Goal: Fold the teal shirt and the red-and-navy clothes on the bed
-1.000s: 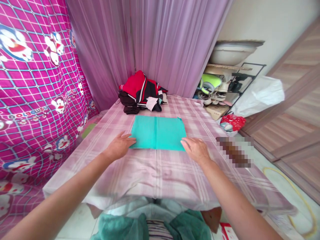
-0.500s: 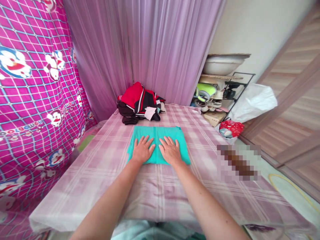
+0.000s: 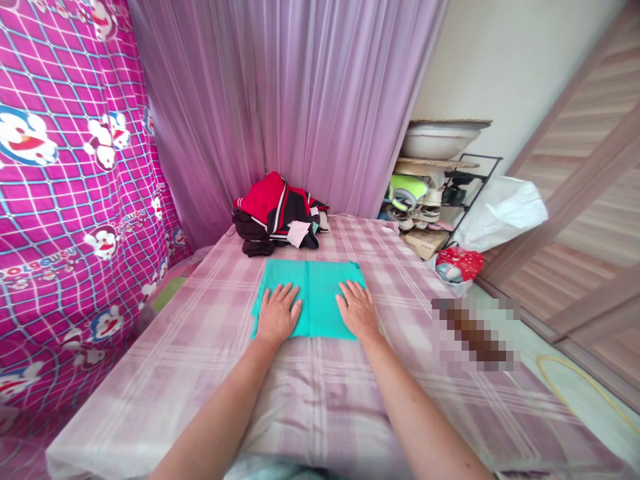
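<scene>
A folded turquoise cloth (image 3: 323, 303) lies flat on the checked tablecloth (image 3: 320, 400), a seam line running down its middle. My left hand (image 3: 279, 313) rests palm down on its left part, fingers stretched out. On the right part lies my right hand (image 3: 358, 309), also flat with the fingers slightly spread. Neither hand grips the fabric. Beyond the cloth sits a heap of clothes (image 3: 277, 210) in red, black and white.
A purple curtain (image 3: 300, 100) hangs behind the table, and a pink patterned fabric (image 3: 75, 220) covers the left side. At the back right stands a rack (image 3: 473, 193) with shoes and a basin (image 3: 440, 141). A white bag (image 3: 505, 210) hangs beside it.
My hands have slid apart toward the left and right edges of the turquoise cloth. The view has tilted slightly upward.
</scene>
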{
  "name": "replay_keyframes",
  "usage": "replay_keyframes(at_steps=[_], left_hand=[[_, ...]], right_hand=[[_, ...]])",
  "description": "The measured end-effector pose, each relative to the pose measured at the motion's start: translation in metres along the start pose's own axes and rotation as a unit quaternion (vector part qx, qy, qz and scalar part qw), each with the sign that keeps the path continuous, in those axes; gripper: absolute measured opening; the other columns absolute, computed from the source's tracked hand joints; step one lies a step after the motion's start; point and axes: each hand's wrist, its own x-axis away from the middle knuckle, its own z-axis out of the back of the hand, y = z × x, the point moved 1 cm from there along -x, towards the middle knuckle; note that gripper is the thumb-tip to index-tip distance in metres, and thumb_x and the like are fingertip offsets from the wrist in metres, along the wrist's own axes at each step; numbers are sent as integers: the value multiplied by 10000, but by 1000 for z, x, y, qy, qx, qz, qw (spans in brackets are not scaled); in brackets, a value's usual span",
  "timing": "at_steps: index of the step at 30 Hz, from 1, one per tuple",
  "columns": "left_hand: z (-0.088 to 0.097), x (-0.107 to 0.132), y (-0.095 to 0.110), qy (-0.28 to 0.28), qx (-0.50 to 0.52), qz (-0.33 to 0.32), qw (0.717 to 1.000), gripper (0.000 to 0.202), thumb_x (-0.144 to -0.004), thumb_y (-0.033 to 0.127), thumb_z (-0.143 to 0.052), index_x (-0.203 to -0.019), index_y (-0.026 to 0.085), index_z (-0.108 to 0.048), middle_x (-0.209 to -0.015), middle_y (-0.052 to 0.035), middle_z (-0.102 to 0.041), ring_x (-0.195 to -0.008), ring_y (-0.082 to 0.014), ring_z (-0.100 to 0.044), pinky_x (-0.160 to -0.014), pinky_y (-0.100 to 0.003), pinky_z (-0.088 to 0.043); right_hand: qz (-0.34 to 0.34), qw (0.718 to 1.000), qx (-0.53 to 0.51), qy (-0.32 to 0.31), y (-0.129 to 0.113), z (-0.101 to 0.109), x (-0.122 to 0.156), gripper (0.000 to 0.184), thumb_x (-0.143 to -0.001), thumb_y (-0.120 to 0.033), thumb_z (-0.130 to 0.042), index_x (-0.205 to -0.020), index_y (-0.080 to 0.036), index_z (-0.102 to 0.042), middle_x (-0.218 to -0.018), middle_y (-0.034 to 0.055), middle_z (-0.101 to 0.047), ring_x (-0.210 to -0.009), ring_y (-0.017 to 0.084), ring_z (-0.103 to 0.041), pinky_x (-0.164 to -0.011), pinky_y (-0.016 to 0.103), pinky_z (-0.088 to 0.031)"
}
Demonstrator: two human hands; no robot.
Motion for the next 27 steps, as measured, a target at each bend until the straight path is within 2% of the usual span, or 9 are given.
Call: replay_keyframes(at_steps=[2,6,8,15,27], left_hand=[[2,0,2,-1,2,10,1000,455,-991,424,-388,-1382,276,-567,-1469,-56,-537,-1396,-297,-440,-1180,-607,-234],[4,2,6,-8,2,43,999,436,-998,427,-380,-1388,324,-546,-1480,-39,-523,-1413,-301,-412,-1154,-725,-110],[5,3,7,-12,1,54,998,433,-996,429,-387,-1390,334,-540,-1487,-37,-514,-1417,-300,-405,-1140,-746,-100],[5,3,6,-11,-13,56,998,431,-986,420,-411,-1393,355,-538,-1488,-36,-515,-1404,-300,-426,-1136,-722,-189],[5,2,4,-2,-21,48,999,425,-982,400,-417,-1382,350,-551,-1476,-45,-528,-1396,-298,-437,-1138,-706,-204]], right_hand=[[3,1000,-6,8,0,-3,0,450,-1002,-388,-380,-1333,-203,-623,-1410,110,-589,-1337,272,-473,-1130,487,-295],[1,1000,-14,16,1,-4,0,450,-997,-390,-394,-1323,-188,-630,-1406,119,-591,-1335,277,-475,-1123,486,-306],[2,1000,-18,22,1,-4,0,446,-997,-388,-399,-1321,-189,-632,-1403,117,-594,-1335,276,-477,-1122,483,-309],[7,999,-31,40,0,-5,1,434,-1001,-376,-392,-1301,-192,-645,-1376,119,-614,-1314,281,-494,-1113,500,-318],[10,998,-32,55,0,-6,2,399,-996,-369,-429,-1276,-203,-660,-1354,101,-634,-1297,267,-514,-1107,470,-332]])
